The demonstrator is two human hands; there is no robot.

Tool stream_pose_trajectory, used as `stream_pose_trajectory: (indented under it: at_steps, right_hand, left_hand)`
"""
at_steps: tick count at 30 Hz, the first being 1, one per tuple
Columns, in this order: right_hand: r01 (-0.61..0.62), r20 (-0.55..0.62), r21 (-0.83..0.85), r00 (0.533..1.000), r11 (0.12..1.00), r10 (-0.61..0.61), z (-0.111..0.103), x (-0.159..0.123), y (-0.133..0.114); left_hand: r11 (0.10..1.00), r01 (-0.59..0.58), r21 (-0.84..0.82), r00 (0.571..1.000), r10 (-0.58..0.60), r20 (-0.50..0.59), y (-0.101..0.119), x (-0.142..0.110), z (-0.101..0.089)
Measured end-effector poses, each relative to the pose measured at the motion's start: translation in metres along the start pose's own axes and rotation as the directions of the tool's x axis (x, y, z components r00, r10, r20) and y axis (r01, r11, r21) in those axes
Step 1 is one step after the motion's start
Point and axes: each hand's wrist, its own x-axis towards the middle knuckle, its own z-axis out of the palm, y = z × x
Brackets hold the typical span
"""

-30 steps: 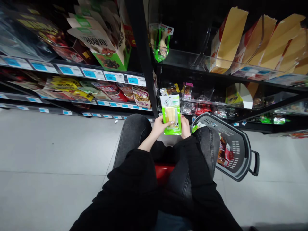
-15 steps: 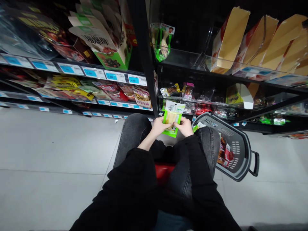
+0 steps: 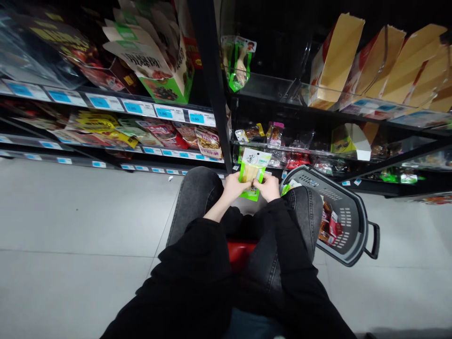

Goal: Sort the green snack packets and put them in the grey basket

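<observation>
Between my knees I hold up a green and white snack packet [image 3: 252, 172] with a clear middle that shows pale yellow contents. My left hand [image 3: 233, 187] is closed on its left edge, the thumb across the front. Closed on the right edge is my right hand [image 3: 269, 187], its thumb also pressing the front near the lower part. The fingers behind the packet are hidden. Beside my right knee stands a grey shopping basket [image 3: 348, 200] with red packets [image 3: 334, 226] inside and a green and white packet [image 3: 291, 186] near its left side.
Black shelves run across in front of me, with a dark upright post [image 3: 208, 61]. Opened cartons [image 3: 339, 61] stand at upper right; a green and white box [image 3: 158, 75] stands at left. Bagged snacks [image 3: 164, 134] fill the lower left shelf. A red seat [image 3: 240, 252] is under me.
My right thumb has shifted slightly left and the right hand has come a little closer in on the packet. The packet stays in both hands at about the same place.
</observation>
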Motion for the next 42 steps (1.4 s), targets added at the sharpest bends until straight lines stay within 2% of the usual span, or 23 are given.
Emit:
stream_pose_trajectory:
  at_steps: [3,5,9,12,14,18,22,25,32,38,42]
  right_hand:
    - [-0.018,0.012,0.086,1.0,0.996,0.017,0.002,0.001,0.005]
    - [-0.037,0.013,0.215,0.999,0.976,0.035,0.004,0.003,0.009]
    - [-0.072,-0.012,0.503,0.996,0.861,0.09,0.007,0.006,0.013]
    - [-0.102,0.005,0.572,0.993,0.814,0.121,0.008,0.007,0.013]
    - [-0.111,0.037,0.574,0.993,0.811,0.11,0.009,0.007,0.013]
    - [-0.111,0.111,0.549,0.992,0.828,0.06,0.01,0.006,0.015]
    - [-0.125,0.15,0.504,0.987,0.854,0.056,0.011,0.005,0.017]
    - [-0.101,0.131,0.493,0.991,0.864,0.04,0.009,0.004,0.016]
    - [-0.105,0.16,0.543,0.987,0.833,0.02,0.005,0.002,0.009]
    - [-0.105,0.202,0.443,0.979,0.89,0.015,0.005,0.002,0.017]
    - [-0.078,0.158,0.323,0.987,0.943,0.027,0.007,0.002,0.022]
  left_hand:
    - [0.998,-0.01,-0.055,1.0,0.011,0.029,-0.003,0.002,0.0]
    - [0.997,0.007,-0.076,0.998,-0.002,0.062,-0.006,0.004,0.0]
    - [0.993,0.073,-0.089,0.986,-0.059,0.158,-0.011,0.006,-0.001]
    - [0.985,0.109,-0.133,0.973,-0.078,0.218,-0.01,0.006,-0.003]
    - [0.978,0.094,-0.185,0.975,-0.052,0.217,-0.008,0.005,-0.005]
    - [0.968,0.015,-0.249,0.992,0.017,0.126,-0.005,0.005,-0.005]
    - [0.975,0.032,-0.219,0.995,-0.01,0.103,-0.008,0.006,-0.004]
    - [0.971,0.059,-0.23,0.994,-0.035,0.108,-0.008,0.007,-0.004]
    - [0.966,0.102,-0.237,0.99,-0.076,0.117,-0.005,0.006,-0.005]
    - [0.999,0.01,-0.037,0.992,-0.005,0.123,-0.011,0.006,-0.006]
    - [0.999,-0.018,0.027,0.993,0.014,0.118,-0.013,0.005,-0.005]
